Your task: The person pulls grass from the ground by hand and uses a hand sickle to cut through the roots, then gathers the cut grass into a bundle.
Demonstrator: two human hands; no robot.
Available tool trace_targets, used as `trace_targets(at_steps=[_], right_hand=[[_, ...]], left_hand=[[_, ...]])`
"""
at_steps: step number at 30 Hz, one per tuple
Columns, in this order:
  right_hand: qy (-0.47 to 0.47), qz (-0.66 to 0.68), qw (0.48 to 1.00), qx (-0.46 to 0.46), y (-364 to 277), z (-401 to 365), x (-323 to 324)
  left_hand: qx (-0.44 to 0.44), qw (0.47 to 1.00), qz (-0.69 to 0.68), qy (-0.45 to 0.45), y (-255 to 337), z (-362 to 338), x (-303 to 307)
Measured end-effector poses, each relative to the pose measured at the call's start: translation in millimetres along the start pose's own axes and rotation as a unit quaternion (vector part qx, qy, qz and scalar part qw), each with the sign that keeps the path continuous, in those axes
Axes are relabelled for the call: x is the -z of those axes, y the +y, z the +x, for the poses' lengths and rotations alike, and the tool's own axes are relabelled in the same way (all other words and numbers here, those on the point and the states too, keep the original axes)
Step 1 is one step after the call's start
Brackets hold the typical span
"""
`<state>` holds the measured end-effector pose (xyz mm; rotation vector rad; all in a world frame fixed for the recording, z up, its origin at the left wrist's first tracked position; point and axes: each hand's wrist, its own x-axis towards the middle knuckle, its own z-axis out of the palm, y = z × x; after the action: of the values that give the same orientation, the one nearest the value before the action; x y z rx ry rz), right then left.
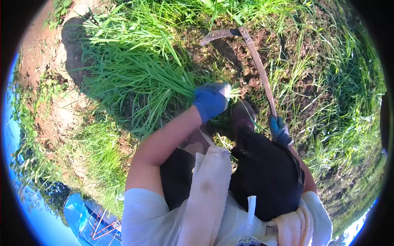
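My left hand point(211, 100), in a blue glove, is closed around a thick bunch of long green grass point(164, 84). The blades fan out to the left, and short stem ends poke out on the right of the fist. My right hand point(279, 130), also gloved, grips the lower end of a sickle point(259, 63) by its long, slightly bent wooden handle. The sickle's curved blade point(219, 36) points left above a patch of dug or bare soil, apart from the held bunch.
My dark boot point(243, 117) stands just below the left hand, close to the stem ends. A pale towel point(209, 180) hangs from my neck. Uncut grass point(344, 86) grows on the right. A blue tarp-covered structure point(92, 221) is at lower left.
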<state>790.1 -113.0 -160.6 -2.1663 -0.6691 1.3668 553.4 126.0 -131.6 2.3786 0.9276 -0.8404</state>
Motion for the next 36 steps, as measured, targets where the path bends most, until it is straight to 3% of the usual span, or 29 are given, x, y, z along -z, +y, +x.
trace_targets(at_steps=[1, 3, 5, 6, 7, 8, 9, 10, 13, 14, 15, 17, 18, 19, 21, 22, 23, 28, 29, 31, 32, 34, 36], right_hand=[[0.008, 0.03, 0.999, -0.032, -10, 14, -6], [-0.015, 0.003, 1.0, 0.008, -34, 23, 3], [0.013, -0.154, 0.986, 0.054, -29, 18, 11], [-0.015, -0.214, 0.977, 0.01, -10, 3, 17], [-0.043, -0.273, 0.961, -0.033, 27, -18, 26], [-0.023, -0.169, 0.985, 0.003, 117, -28, 27], [-0.025, -0.153, 0.988, -0.002, 152, -45, 30], [-0.028, -0.153, 0.988, -0.019, 146, -57, 30], [-0.015, -0.103, 0.994, -0.045, 119, -55, 22], [-0.011, -0.082, 0.996, -0.042, 107, -45, 18], [-0.011, -0.063, 0.997, -0.035, 94, -32, 12], [-0.013, -0.068, 0.998, -0.009, 44, -4, -2], [-0.018, -0.086, 0.996, 0.002, 8, 12, -12], [0.021, -0.27, 0.943, 0.194, -5, 22, -18], [-0.039, -0.246, 0.965, 0.084, -37, 40, -32], [-0.09, -0.322, 0.942, 0.026, -43, 28, -26], [-0.106, -0.287, 0.952, -0.01, -34, 15, -16], [-0.124, -0.175, 0.976, 0.032, 104, 25, -23], [-0.127, -0.177, 0.976, 0.027, 83, 19, -21], [-0.099, -0.231, 0.968, 0.018, -27, 13, -25], [-0.119, -0.215, 0.969, 0.006, -45, 18, -31], [-0.121, -0.227, 0.966, 0.001, -34, 15, -33], [-0.119, -0.229, 0.966, -0.004, -19, -1, -20]], left_hand=[[0.023, 0.999, -0.035, -0.01, 19, 6, 8], [0.067, 0.991, -0.109, -0.029, 44, 13, 22], [0.008, 0.969, 0.1, 0.227, 20, 6, 5], [0.018, 0.889, 0.106, 0.446, -30, 59, -83], [0.122, 0.979, 0.054, 0.156, -7, 14, 4], [0.115, 0.987, 0.061, 0.098, -21, 22, 5], [0.109, 0.991, 0.066, 0.038, -35, 31, 2], [0.053, 0.984, 0.138, 0.099, -39, 30, -8], [0.056, 0.981, 0.17, 0.069, -40, 24, -6], [0.04, 0.989, 0.119, 0.073, -44, 20, 4], [0.041, 0.978, 0.153, 0.135, -49, 13, 5], [0.091, 0.978, 0.119, 0.148, -75, 18, 15], [0.08, 0.952, 0.156, 0.251, -93, 21, 13], [0.067, 0.914, 0.193, 0.349, -106, 21, 8], [0.189, 0.959, 0.116, 0.175, -96, 21, 36], [0.236, 0.969, 0.047, 0.065, -96, 27, 47], [0.277, 0.96, -0.021, -0.046, -99, 32, 56], [0.203, 0.976, 0.044, 0.061, -97, 20, 34], [0.178, 0.978, 0.069, 0.089, -90, 10, 32], [0.164, 0.975, 0.12, 0.092, -97, 9, 13], [0.198, 0.974, 0.095, 0.048, -94, 5, 18], [0.225, 0.969, 0.09, -0.042, -81, -7, 44], [0.225, 0.966, 0.118, -0.045, -88, -9, 42]])
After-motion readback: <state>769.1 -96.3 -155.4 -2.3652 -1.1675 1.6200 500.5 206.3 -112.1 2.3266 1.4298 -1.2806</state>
